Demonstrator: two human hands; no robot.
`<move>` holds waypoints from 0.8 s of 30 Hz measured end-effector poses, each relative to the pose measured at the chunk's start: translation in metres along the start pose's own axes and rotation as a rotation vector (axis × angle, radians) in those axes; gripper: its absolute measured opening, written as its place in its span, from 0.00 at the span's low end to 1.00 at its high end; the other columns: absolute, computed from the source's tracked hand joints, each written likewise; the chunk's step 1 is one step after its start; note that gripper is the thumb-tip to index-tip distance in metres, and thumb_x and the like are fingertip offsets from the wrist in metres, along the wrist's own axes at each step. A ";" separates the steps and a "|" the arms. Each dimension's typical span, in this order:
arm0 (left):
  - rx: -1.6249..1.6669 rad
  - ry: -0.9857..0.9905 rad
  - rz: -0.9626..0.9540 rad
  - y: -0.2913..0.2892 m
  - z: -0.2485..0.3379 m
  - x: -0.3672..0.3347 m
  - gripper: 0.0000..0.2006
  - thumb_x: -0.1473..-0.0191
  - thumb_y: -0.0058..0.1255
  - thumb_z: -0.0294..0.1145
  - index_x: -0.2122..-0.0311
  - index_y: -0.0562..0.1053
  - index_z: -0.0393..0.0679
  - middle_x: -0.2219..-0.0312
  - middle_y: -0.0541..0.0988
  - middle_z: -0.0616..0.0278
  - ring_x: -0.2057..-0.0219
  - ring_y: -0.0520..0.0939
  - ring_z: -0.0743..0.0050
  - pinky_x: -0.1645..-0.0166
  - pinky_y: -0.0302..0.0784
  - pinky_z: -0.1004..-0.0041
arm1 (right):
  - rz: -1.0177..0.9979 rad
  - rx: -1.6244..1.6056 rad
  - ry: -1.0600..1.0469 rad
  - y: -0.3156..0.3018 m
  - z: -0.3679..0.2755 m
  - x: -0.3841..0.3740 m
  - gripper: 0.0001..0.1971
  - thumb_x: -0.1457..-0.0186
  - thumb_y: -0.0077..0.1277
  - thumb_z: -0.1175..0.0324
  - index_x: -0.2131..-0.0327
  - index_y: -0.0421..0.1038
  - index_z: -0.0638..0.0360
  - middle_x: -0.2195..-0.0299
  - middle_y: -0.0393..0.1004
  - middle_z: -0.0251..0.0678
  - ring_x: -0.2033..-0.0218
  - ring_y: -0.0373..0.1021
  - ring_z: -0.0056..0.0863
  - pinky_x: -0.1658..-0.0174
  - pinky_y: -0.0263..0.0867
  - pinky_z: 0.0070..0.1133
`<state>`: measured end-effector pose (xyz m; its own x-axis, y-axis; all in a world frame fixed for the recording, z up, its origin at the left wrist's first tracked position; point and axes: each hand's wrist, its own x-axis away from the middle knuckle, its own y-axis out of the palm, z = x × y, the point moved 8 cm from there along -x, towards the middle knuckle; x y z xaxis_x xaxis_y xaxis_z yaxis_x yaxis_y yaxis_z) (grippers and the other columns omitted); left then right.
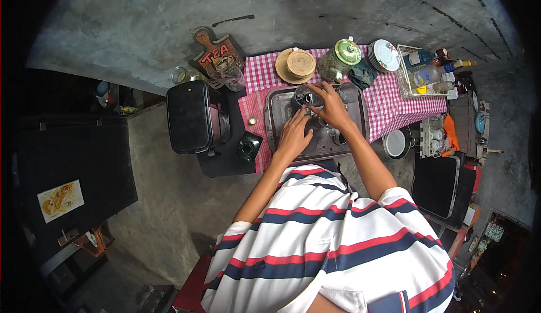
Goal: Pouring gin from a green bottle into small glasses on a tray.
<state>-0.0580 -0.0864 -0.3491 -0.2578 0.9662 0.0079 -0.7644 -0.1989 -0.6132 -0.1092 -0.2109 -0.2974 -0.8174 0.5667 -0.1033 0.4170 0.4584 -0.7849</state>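
Both my hands are over a metal tray (316, 150) with several clear drinking glasses on it. The fingers of my right hand (333, 110) curve around a drinking glass (301, 95) near the tray's far edge. My left hand (293, 137) reaches in from the left, fingers stretched out and tips close to the base of that glass; whether they touch it I cannot tell. Another clear glass (348, 92) stands right of my right hand. Further glasses are partly hidden beneath my hands.
Left of the tray are a dark green bottle (248, 146), a small round lid (252, 120) and a black appliance (189, 117). Behind it stand wooden dishes (301, 64), a green-lidded jar (338, 60) and stacked plates (385, 55). A rack of bottles (428, 76) sits at the right.
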 end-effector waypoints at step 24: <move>-0.004 -0.018 -0.028 0.003 -0.001 0.001 0.23 0.48 0.56 0.32 0.49 0.70 0.30 0.37 0.60 0.40 0.36 0.63 0.46 0.35 0.61 0.58 | 0.000 0.122 -0.051 0.001 -0.012 -0.004 0.34 0.60 0.66 0.71 0.44 0.70 0.54 0.53 0.70 0.42 0.50 0.66 0.43 0.48 0.63 0.36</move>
<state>-0.0597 -0.0854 -0.3520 -0.2470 0.9682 0.0394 -0.7691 -0.1711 -0.6158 -0.1003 -0.2045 -0.2901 -0.8376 0.5301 -0.1321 0.3685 0.3699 -0.8529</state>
